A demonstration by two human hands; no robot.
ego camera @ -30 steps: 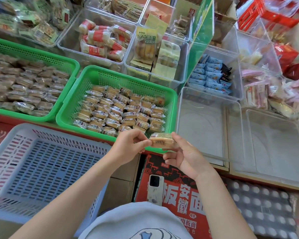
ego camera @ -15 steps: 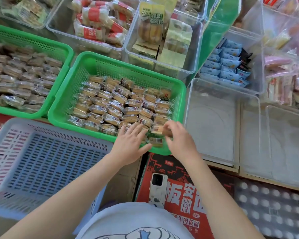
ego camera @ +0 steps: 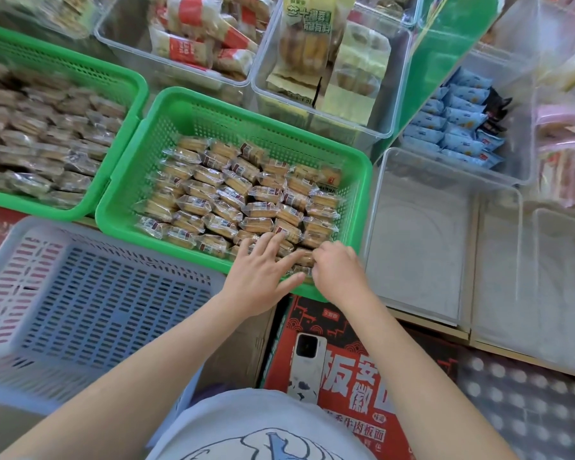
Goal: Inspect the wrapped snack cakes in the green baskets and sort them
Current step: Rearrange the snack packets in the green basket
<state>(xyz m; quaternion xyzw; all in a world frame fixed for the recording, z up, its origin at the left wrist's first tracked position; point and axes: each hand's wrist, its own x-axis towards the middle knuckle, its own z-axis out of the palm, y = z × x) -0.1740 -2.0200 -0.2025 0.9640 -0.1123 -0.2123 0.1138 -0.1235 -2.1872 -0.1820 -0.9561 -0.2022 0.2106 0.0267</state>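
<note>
- Head view looks down on two green baskets side by side; the nearer one, the middle green basket (ego camera: 127,194), holds rows of wrapped snack cakes (ego camera: 239,200) in clear film, packed close together.
- Left hand (ego camera: 263,277) lies at the basket's near right corner, fingers straight and spread, fingertips resting flat on the cakes of the front row.
- Right hand (ego camera: 339,273) sits just beside it, over the same corner, fingers curled down onto a cake (ego camera: 304,257) at the front edge; the curled fingers hide whether they actually pinch it, so I cannot tell.
- Second green basket (ego camera: 113,81) stands to the left, touching the first, filled with darker wrapped cakes, blurred.
- Grey slatted basket (ego camera: 80,310) sits near the person, below the green ones, left of the left forearm.
- Clear plastic bin (ego camera: 445,227) stands just right of the middle basket.
- Further clear bins behind hold red-and-white packets (ego camera: 193,44) and yellow-green bags (ego camera: 306,44); blue packets (ego camera: 458,124) fill a bin at the right.
- White phone (ego camera: 307,366) lies face down on a red printed carton (ego camera: 356,376) between the forearms.
</note>
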